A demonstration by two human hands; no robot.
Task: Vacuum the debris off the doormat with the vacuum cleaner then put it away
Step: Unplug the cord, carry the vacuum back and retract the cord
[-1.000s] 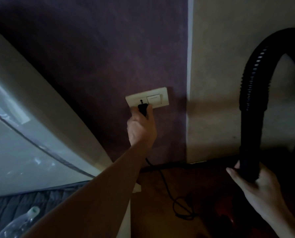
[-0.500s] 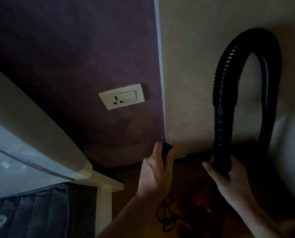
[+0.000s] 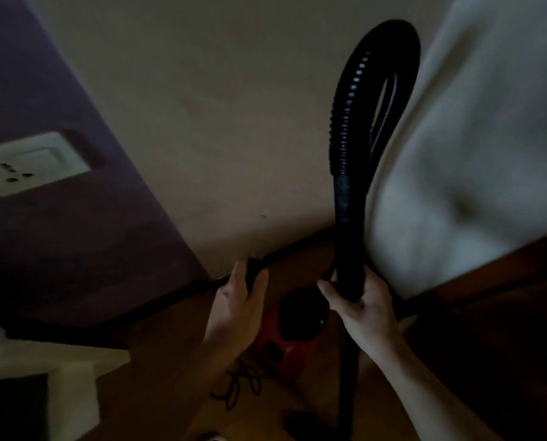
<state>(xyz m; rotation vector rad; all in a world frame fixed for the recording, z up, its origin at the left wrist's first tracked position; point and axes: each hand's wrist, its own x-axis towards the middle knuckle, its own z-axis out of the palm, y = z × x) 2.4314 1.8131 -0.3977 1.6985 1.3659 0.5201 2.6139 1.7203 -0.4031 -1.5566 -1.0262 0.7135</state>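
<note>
Head view: the plug [image 3: 253,270], seated in the wall socket [image 3: 30,165] a second ago, is now out and pinched in the left hand [image 3: 237,310], low near the floor. The right hand [image 3: 364,308] grips the black hose [image 3: 350,173]. The red vacuum cleaner [image 3: 284,345] sits below both hands, its cord [image 3: 240,383] seemingly tangled beside it. No doormat shows; putting away has likely begun.
</note>
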